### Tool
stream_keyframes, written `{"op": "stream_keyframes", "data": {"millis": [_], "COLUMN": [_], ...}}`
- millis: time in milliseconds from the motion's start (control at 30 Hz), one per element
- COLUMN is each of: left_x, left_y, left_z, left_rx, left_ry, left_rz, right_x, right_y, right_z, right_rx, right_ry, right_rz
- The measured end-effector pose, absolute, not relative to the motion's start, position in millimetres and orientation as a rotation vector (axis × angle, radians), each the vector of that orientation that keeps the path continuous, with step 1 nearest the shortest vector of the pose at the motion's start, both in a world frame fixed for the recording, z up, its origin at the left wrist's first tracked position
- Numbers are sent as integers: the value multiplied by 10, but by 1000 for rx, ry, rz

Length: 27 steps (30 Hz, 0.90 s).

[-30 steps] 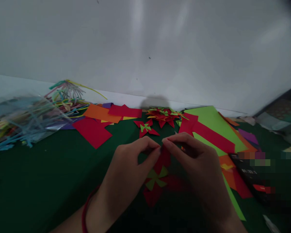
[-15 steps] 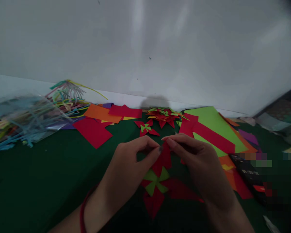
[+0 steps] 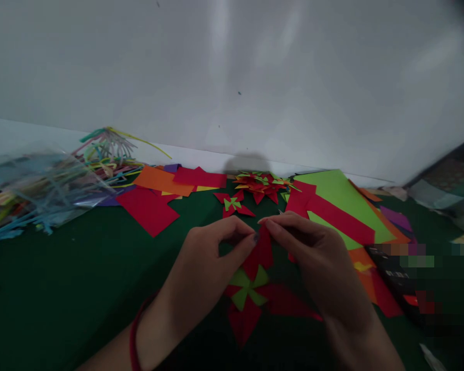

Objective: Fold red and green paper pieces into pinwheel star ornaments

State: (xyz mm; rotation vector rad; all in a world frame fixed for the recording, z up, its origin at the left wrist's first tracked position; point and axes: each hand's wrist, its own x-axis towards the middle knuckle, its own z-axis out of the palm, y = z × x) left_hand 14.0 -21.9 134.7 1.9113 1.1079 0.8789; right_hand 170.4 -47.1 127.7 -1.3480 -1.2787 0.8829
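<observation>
Between my hands is a red and green paper flower (image 3: 249,289), its pinwheel of light green points ringed by red petals. My left hand (image 3: 216,252) pinches the left edge of its upper red petal, thumb against fingertips. On the right edge of that same petal, near its tip, my right hand (image 3: 305,242) is closed with thumb and index finger. The lower and right red petals hang free and look dim in shadow. Just beyond my fingers lies a smaller red and green paper flower (image 3: 232,203).
Stacked paper flowers (image 3: 261,185) stand by the white wall. A clear bag of coloured pipe cleaners (image 3: 50,190) lies left. Red paper (image 3: 149,208) and orange paper (image 3: 164,180) lie nearer. Right are green sheets (image 3: 332,190), red strips (image 3: 340,214) and a dark remote-like object (image 3: 390,278).
Almost nothing differs. Both hands keep their pinch on the upper petal, and the flower's lower part has shifted very slightly upward and left.
</observation>
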Motion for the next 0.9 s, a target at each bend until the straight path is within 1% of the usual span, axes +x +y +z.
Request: {"op": "stream_keyframes", "data": {"millis": [233, 433, 533, 700, 800, 900], "left_x": [136, 134, 146, 190, 182, 103], "left_y": [-123, -22, -13, -235, -408, -463], "left_z": [1262, 1120, 958, 569, 357, 210], "left_rx": [1932, 1870, 1995, 2244, 2235, 2174], "left_ry": [1039, 955, 820, 796, 911, 978], "left_rz": [959, 1104, 1121, 964, 892, 816], "right_x": [1653, 1698, 1753, 1843, 1826, 1747], "right_y": [-452, -467, -530, -694, -788, -845], "right_z": [1299, 1225, 1008, 457, 190, 52], "right_rx": [-1355, -1335, -1341, -1326, -1360, -1441], "right_ry": [-1417, -1607, -1687, -1885, -2029, -2161], "right_rz": [548, 537, 372, 18, -91, -38]}}
